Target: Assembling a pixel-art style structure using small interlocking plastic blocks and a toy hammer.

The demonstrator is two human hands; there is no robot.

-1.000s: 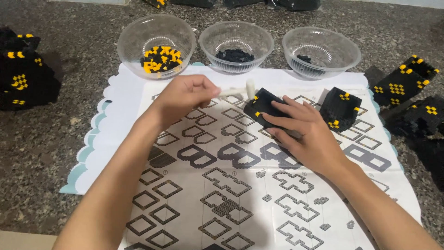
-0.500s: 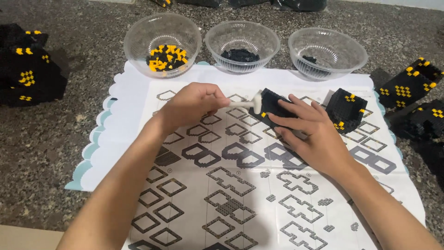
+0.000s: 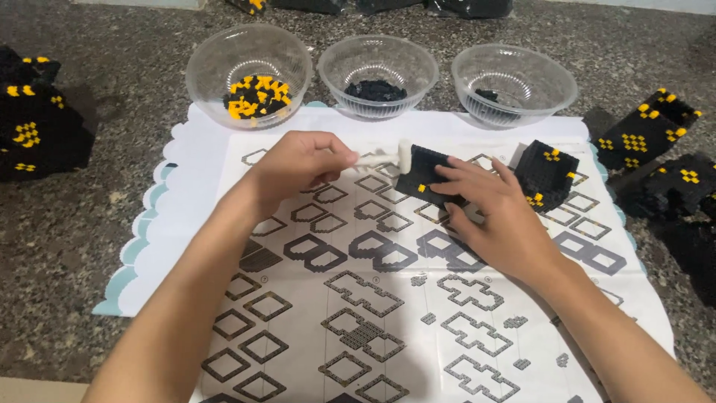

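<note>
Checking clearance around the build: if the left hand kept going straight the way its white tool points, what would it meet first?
The left hand aims its white tool rightward; its tip already seems to touch the black brick block under the right hand, though depth is unclear.

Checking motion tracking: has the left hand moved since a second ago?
Yes. The left hand shifted right toward the black block piece, judged against the left bowl; its white tool now meets the piece.

Three clear bowls point(image 3: 377, 71) of small bricks stand behind the instruction sheet point(image 3: 358, 298), finished black-and-yellow blocks point(image 3: 649, 130) beside them.
</note>
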